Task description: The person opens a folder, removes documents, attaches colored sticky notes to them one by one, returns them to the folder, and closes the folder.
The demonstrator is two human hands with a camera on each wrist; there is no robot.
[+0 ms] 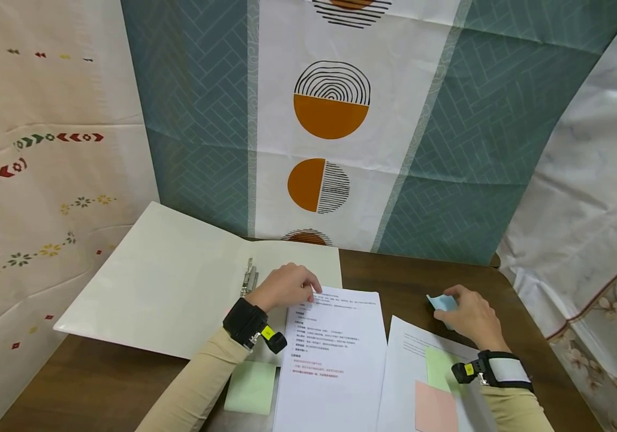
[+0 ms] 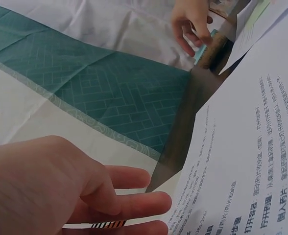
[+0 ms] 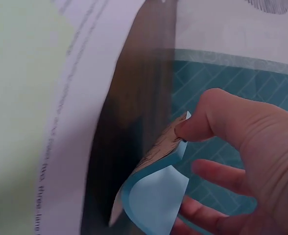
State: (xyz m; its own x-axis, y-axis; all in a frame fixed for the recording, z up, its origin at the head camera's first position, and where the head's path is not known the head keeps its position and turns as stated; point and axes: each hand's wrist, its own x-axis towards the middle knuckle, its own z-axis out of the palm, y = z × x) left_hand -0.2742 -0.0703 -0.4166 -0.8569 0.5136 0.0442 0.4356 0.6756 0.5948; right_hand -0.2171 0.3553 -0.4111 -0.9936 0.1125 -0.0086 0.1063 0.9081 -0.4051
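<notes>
My right hand (image 1: 472, 315) pinches a light-blue sticky note pad (image 1: 443, 303) above the table. In the right wrist view the thumb lies on the pad's edge, and a blue sheet (image 3: 156, 198) curves away from its printed brownish side. My left hand (image 1: 285, 286) is at the upper left corner of a printed paper stack (image 1: 335, 360). In the left wrist view its fingers extend toward the paper's edge with nothing held between them; whether they touch the sheet I cannot tell.
A white ring binder (image 1: 146, 282) lies spread at the back left, its metal clip (image 1: 250, 277) showing. Right of the stack lies another sheet (image 1: 405, 360) bearing a green note (image 1: 438, 366) and a pink note (image 1: 435, 408). A green note pad (image 1: 250, 387) sits near the left forearm.
</notes>
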